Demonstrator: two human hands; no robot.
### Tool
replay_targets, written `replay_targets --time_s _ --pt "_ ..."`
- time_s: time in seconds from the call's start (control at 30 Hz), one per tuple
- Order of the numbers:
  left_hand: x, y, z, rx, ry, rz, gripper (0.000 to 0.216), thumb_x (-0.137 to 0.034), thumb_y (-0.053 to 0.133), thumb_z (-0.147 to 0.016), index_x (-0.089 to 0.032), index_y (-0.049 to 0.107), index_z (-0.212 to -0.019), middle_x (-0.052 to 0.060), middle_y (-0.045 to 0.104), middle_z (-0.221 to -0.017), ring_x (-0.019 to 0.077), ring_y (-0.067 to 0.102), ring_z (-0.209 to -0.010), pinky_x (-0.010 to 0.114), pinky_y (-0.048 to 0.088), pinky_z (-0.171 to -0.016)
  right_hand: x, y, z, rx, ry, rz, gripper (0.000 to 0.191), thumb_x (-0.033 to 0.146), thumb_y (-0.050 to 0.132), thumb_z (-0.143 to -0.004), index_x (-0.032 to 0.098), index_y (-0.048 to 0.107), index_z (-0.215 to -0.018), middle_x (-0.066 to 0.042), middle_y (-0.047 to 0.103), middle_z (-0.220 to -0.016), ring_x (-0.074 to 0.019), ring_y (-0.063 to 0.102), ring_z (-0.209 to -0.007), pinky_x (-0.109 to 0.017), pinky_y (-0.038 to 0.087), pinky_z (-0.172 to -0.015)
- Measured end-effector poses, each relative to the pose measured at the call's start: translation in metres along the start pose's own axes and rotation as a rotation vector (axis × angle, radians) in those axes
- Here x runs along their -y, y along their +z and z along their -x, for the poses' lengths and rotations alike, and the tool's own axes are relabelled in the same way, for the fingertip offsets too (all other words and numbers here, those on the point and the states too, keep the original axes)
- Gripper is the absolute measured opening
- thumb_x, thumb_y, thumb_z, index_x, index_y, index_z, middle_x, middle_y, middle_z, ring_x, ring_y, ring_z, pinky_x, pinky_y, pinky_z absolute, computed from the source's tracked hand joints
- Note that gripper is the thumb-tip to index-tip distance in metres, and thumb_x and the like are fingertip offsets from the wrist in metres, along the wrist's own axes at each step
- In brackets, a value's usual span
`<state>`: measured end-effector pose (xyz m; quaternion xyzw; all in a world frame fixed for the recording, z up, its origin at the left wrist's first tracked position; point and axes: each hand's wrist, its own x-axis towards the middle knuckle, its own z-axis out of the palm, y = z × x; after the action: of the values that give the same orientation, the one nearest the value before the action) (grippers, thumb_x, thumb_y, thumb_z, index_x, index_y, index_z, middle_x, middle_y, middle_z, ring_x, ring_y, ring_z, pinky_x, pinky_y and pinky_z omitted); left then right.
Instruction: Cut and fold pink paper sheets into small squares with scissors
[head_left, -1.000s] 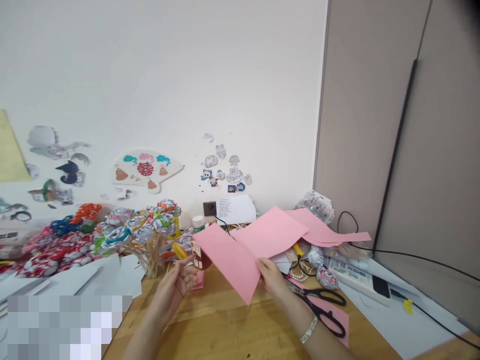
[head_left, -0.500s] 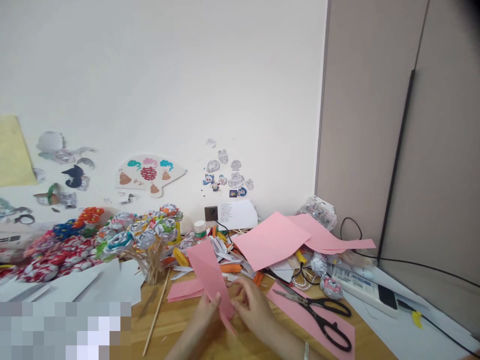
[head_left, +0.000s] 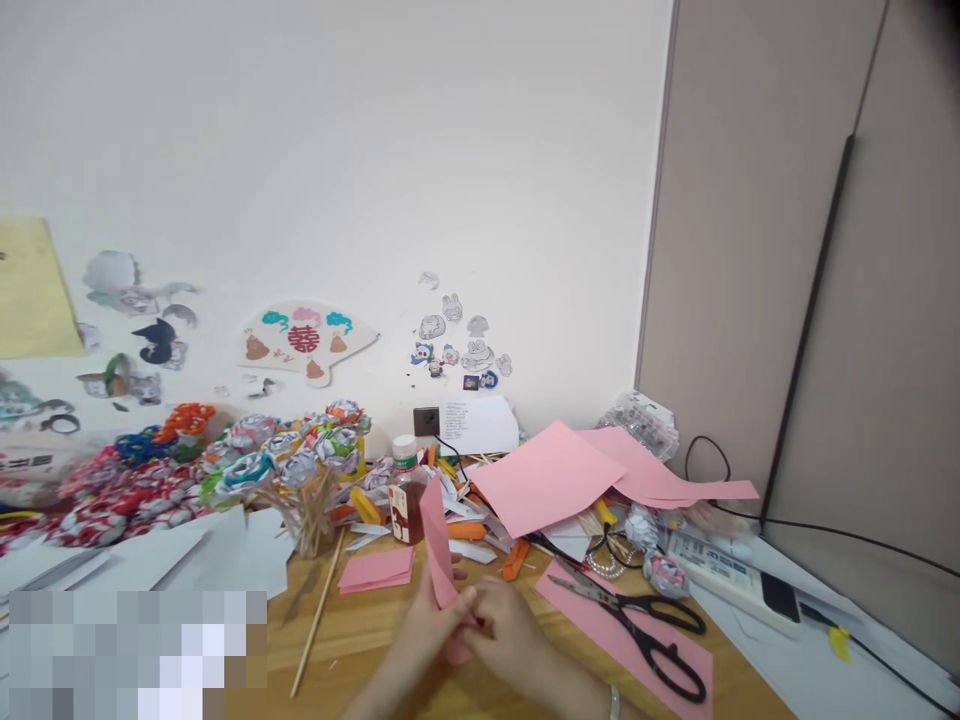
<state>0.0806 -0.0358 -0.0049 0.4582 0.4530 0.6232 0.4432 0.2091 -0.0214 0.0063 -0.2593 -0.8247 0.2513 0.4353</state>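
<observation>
My left hand (head_left: 439, 615) grips a pink paper strip (head_left: 439, 540), thumb on the near side, with the strip standing upright and bent lengthwise. Closed against the strip's lower part is my right hand (head_left: 502, 625), its fingertips partly hidden behind the left thumb. Left of my hands lies a small stack of pink paper pieces (head_left: 375, 570). To the right, black-handled scissors (head_left: 622, 605) rest partly open on a pink sheet (head_left: 675, 650).
Larger pink sheets (head_left: 551, 475) cover scraps at the back. A jar (head_left: 405, 500), paper flowers on sticks (head_left: 300, 465) and a thin wooden stick (head_left: 319, 610) are on the left. A power strip (head_left: 731, 575) with cables sits at the right.
The pink strip has turned from face-on to nearly edge-on and bent. My right hand has closed in against my left, and the jar and small pink stack are more exposed.
</observation>
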Motion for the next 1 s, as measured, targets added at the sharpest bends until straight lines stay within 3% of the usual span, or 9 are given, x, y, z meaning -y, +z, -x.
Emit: replay_targets --time_s 0.17,0.27,0.37,0.47,0.6,0.7,0.8,0.9,1.0 --pt "-0.014 0.005 0.000 -0.058 0.017 -0.012 0.058 -0.049 0.074 -0.049 -0.016 0.056 -0.093 0.009 0.065 -0.086 0.0257 0.061 -0.084 0.037 0.049 -0.075 -0.008 -0.002 -0.002 -0.047 0.157 -0.183 0.038 0.035 0.060 -0.069 0.019 0.033 -0.048 0.006 0.032 -0.053 -0.0102 0.034 -0.053 -0.022 0.027 -0.052" --pt "-0.024 0.000 -0.006 -0.073 0.037 -0.035 0.056 -0.047 0.074 -0.048 -0.016 0.057 -0.091 0.009 0.065 -0.091 0.0274 0.060 -0.090 0.036 0.049 -0.077 -0.015 -0.006 -0.002 -0.057 0.152 -0.318 0.042 0.050 0.049 -0.078 0.018 0.039 -0.053 0.005 0.032 -0.056 -0.0096 0.031 -0.054 -0.022 0.025 -0.049" --pt "-0.028 -0.006 -0.013 -0.063 -0.032 0.056 0.058 -0.045 0.073 -0.053 -0.018 0.054 -0.100 0.010 0.064 -0.099 0.0275 0.060 -0.092 0.036 0.050 -0.072 -0.020 -0.011 -0.003 -0.068 0.163 -0.359 0.043 0.051 0.040 -0.083 0.016 0.047 -0.060 0.004 0.036 -0.060 -0.0102 0.033 -0.056 -0.023 0.027 -0.051" --pt "-0.024 -0.010 -0.016 -0.075 -0.093 0.141 0.062 -0.047 0.070 -0.057 -0.020 0.050 -0.109 0.010 0.064 -0.101 0.0260 0.063 -0.087 0.036 0.051 -0.069 -0.019 -0.015 -0.006 -0.093 0.149 -0.260 0.042 0.051 0.046 -0.081 0.015 0.053 -0.061 0.002 0.043 -0.061 -0.0115 0.039 -0.058 -0.023 0.031 -0.053" --pt "-0.013 -0.004 -0.013 0.001 0.026 0.145 0.063 -0.042 0.073 -0.055 -0.018 0.051 -0.110 0.013 0.061 -0.110 0.0277 0.058 -0.100 0.036 0.048 -0.082 -0.010 -0.016 -0.007 -0.061 -0.007 -0.082 0.034 0.050 0.055 -0.076 0.017 0.064 -0.074 -0.003 0.060 -0.075 -0.0166 0.052 -0.070 -0.027 0.039 -0.064" --pt "-0.009 0.005 -0.005 0.006 0.098 0.103 0.063 -0.035 0.074 -0.056 -0.017 0.051 -0.111 0.013 0.061 -0.112 0.0282 0.055 -0.105 0.035 0.046 -0.087 -0.005 -0.014 -0.005 -0.001 -0.179 0.035 0.040 0.050 0.041 -0.084 0.019 0.065 -0.078 -0.006 0.064 -0.080 -0.0184 0.055 -0.075 -0.029 0.040 -0.068" --pt "-0.014 0.011 0.001 -0.068 0.053 0.133 0.059 -0.033 0.073 -0.057 -0.017 0.052 -0.111 0.010 0.065 -0.104 0.0277 0.059 -0.099 0.035 0.047 -0.084 -0.004 -0.015 -0.004 0.037 -0.307 0.161 0.049 0.048 0.026 -0.089 0.019 0.063 -0.078 -0.008 0.064 -0.082 -0.0188 0.055 -0.078 -0.030 0.040 -0.070" --pt "-0.025 0.010 0.001 -0.167 -0.028 0.268 0.059 -0.031 0.072 -0.058 -0.019 0.051 -0.112 0.008 0.067 -0.098 0.0258 0.062 -0.092 0.034 0.050 -0.078 -0.008 -0.024 -0.005 -0.012 -0.248 0.276 0.046 0.042 0.026 -0.091 0.017 0.060 -0.071 -0.006 0.062 -0.073 -0.0169 0.053 -0.069 -0.027 0.038 -0.064" --pt "-0.039 0.002 -0.001 -0.268 -0.054 0.358 0.052 -0.024 0.068 -0.061 -0.020 0.052 -0.109 0.006 0.068 -0.095 0.0229 0.064 -0.086 0.032 0.052 -0.072 -0.016 -0.036 -0.009 -0.104 0.008 0.410 0.040 0.036 0.035 -0.089 0.017 0.055 -0.060 -0.003 0.057 -0.061 -0.0154 0.049 -0.061 -0.026 0.034 -0.058"
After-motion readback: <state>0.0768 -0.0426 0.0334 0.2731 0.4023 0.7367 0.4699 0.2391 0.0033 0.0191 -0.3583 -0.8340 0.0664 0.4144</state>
